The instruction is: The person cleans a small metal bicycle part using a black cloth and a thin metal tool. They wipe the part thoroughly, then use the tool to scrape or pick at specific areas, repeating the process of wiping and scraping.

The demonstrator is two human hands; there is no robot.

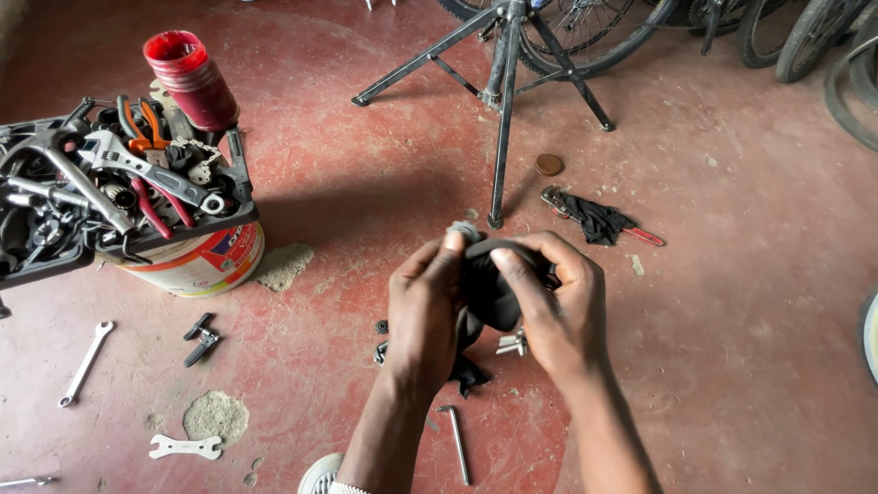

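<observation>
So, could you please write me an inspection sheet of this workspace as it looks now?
Surface: red concrete floor, worn, with grey patches.
Job's things: dark rag wrapped around a small metal part.
Clutter: spanner, flat wrench, hex key, second rag over a red-handled tool.
Grippers: left hand and right hand both grip the dark rag.
Cables: nothing seen.
Surroundings: tool tray on a paint bucket, repair stand, bicycle wheels.

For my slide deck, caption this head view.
Both hands, left and right, rub a small metal part with a black rag above a red floor.
</observation>
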